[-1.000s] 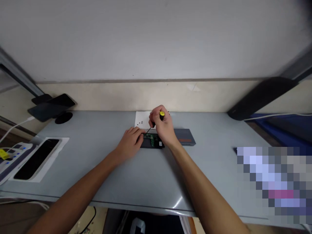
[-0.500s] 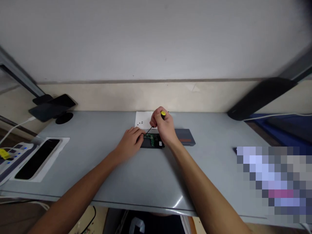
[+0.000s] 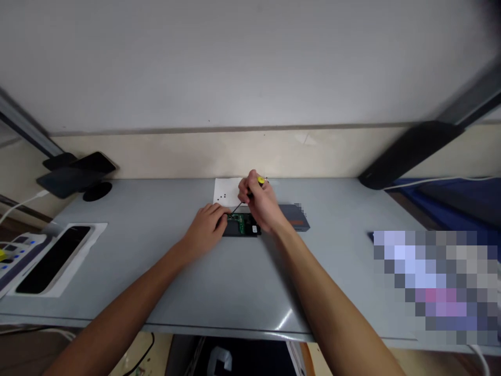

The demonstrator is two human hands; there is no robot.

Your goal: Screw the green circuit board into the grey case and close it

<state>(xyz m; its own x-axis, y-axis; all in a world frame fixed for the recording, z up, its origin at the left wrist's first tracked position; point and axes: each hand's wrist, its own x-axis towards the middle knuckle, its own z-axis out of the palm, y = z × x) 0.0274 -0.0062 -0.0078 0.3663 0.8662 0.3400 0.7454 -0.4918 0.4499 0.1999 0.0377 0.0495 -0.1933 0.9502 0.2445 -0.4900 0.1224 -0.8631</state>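
Observation:
An opened black phone-like device (image 3: 230,228) lies flat on the grey table, its green circuit board (image 3: 241,224) showing. My left hand (image 3: 205,227) grips the device's left end, fingers along the top edge and thumb on the near side. A screwdriver with a yellow-capped black handle (image 3: 260,179) is held in my right hand (image 3: 262,201). Its thin shaft slants down to the left, with the tip at the board's upper left beside my left fingertips. Whether the tip sits in a screw is too small to tell.
Behind the device is a white sheet (image 3: 221,188) with several tiny dark screws. A grey box (image 3: 295,222) stands right of it. Farther left are a phone (image 3: 55,258) on white paper, a power strip (image 3: 23,253) and a phone on a stand (image 3: 76,175). A black cylinder (image 3: 407,154) leans at right.
The whole view has shifted slightly. My right hand and the screwdriver handle have tilted a little, while the tip stays at the board and my left hand keeps its hold.

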